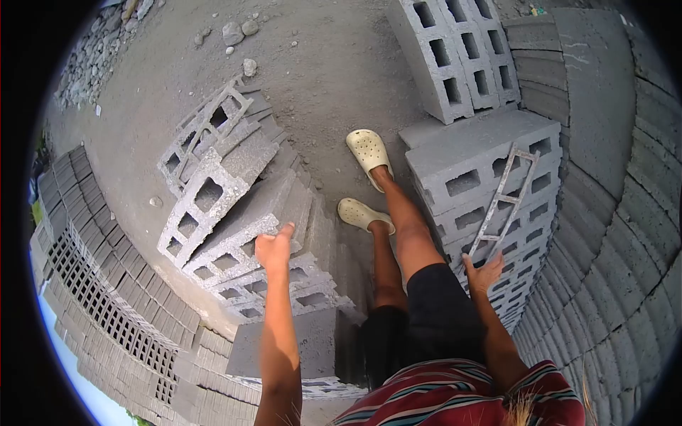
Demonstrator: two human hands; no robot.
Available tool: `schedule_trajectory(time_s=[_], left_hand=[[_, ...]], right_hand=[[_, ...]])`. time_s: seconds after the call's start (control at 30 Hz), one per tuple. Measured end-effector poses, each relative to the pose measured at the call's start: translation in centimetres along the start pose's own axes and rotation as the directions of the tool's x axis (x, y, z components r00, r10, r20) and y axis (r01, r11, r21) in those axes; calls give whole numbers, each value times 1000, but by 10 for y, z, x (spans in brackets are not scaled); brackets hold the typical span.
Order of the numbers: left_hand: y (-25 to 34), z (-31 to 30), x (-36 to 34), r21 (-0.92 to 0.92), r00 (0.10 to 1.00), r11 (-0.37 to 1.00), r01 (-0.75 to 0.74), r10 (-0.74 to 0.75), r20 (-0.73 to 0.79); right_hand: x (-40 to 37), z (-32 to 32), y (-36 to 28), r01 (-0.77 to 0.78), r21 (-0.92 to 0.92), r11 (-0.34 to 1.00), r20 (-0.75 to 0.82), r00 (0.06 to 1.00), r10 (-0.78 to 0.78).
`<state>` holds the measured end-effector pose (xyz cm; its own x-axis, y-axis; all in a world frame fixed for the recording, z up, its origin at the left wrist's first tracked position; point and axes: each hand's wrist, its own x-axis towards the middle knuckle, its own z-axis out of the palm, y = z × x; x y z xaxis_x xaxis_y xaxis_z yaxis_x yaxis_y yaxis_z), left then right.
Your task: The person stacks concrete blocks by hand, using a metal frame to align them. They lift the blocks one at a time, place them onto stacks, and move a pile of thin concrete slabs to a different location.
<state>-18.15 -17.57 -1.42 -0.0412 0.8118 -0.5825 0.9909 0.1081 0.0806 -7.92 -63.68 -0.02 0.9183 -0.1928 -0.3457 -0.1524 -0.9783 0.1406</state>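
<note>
The person wears a dark red shirt (426, 394) crossed by stripes of white, black and a bluish green, with a short sleeve (548, 390) in the same pattern. The shorts (447, 309) are black or perhaps very dark navy; the shading makes it hard to say. On the feet are cream clogs (369, 151), round-toed, with small round holes across the top. The left hand (274, 248) and right hand (485, 274) are bare, as are both forearms.

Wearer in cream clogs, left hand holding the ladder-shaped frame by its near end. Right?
Wrong hand: the head view shows the right hand holding the ladder-shaped frame by its near end, not the left hand. Cream clogs: correct.
</note>
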Motion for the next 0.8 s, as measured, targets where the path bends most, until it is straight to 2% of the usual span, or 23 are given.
schedule_trajectory(time_s=[0.03, 0.1, 0.17, 0.2, 0.27, 0.3, 0.37, 0.4, 0.47, 0.53, 0.57, 0.6, 0.7, 0.73, 0.77, 0.8], left_hand=[[2, -3, -3, -15, 1000, 1000, -2, 1, -21], [13, -13, -10, -52, 996, 998, 47, -43, 75], [12, -18, -9, 72, 990, 997, 38, -47, 135], [9, -16, -11, 147, 997, 988, -53, 44, 63], [1, -15, -13, 309, 970, 927, -211, 237, -49], [2, -30, -13, 238, 983, 954, -182, 170, 70], [9, -76, -18, 96, 946, 990, -99, 64, 316], [1, -93, -18, -12, 936, 1000, -19, 22, 352], [-5, -140, -6, -215, 929, 950, 226, -143, 342], [-35, -165, 22, -418, 980, 888, 193, -192, 45], [-55, -169, 44, -453, 972, 888, 78, -168, -163], [-73, -168, 68, -461, 920, 886, -41, -146, -363], [-80, -171, 122, -70, 884, 991, 115, -134, -447], [-81, -165, 131, -51, 909, 990, 129, -139, -392], [-81, -158, 136, -28, 933, 989, 143, -144, -330], [-77, -154, 145, -7, 952, 989, 145, -142, -273]], right_hand=[[-3, -3, -1, -44, -37, 998, 36, 998, 45], [-1, -10, -10, -103, -97, 990, 108, 988, 113], [2, -20, -7, 69, -114, 991, 107, 993, -57], [11, -29, -16, 221, -26, 975, 105, 970, -218], [30, -59, -39, 503, 135, 854, 53, 857, -513], [38, -72, -62, 534, 201, 821, 91, 824, -559], [58, -98, -130, 581, 331, 743, 157, 743, -651], [59, -116, -180, 526, 421, 739, 227, 727, -647], [59, -130, -260, 620, 491, 612, 219, 593, -775], [44, -132, -332, 693, 559, 455, 130, 469, -873], [33, -130, -362, 715, 564, 415, 117, 428, -896], [20, -127, -390, 733, 567, 375, 103, 389, -916], [-25, -108, -453, 733, 530, 428, 179, 396, -901], [-37, -94, -466, 773, 458, 438, 168, 408, -897], [-49, -91, -481, 704, 502, 503, 270, 425, -864], [-60, -86, -493, 650, 469, 598, 371, 470, -801]])
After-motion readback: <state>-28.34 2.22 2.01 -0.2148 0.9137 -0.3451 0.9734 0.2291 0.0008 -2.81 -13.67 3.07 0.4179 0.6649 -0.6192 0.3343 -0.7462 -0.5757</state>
